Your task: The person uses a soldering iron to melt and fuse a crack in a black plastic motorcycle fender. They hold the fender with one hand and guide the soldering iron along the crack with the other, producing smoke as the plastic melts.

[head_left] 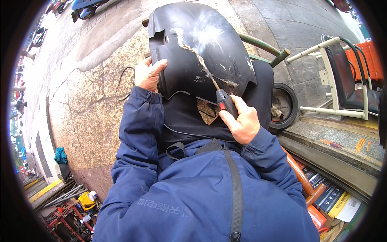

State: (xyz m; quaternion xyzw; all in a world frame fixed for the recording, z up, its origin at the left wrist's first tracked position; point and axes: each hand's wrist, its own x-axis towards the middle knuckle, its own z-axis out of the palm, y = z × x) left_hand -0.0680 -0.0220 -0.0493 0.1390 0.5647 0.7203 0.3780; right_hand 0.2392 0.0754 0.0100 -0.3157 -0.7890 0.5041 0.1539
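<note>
A large curved black plastic panel (229, 48) rests across my lap. A jagged, whitish crack (199, 60) runs down its face, with scuffed and melted-looking patches around it. My left hand (148, 74) is closed on the panel's left edge, thumb on top. In my right hand (245, 123) is a soldering iron (224, 101) with a black handle and a red switch. Its thin metal tip points up and left, touching or very close to the crack's lower end. The underside of the panel is hidden, as are most of my left fingers.
Beyond the panel stands a green tubular frame (262, 44). To the right are a tyre (284, 105), a metal-framed chair (342, 76) and orange crates (365, 60). Boxes (334, 193) lie at lower right. Red-framed clutter (68, 218) sits lower left; a blue scooter (86, 8) is parked far off.
</note>
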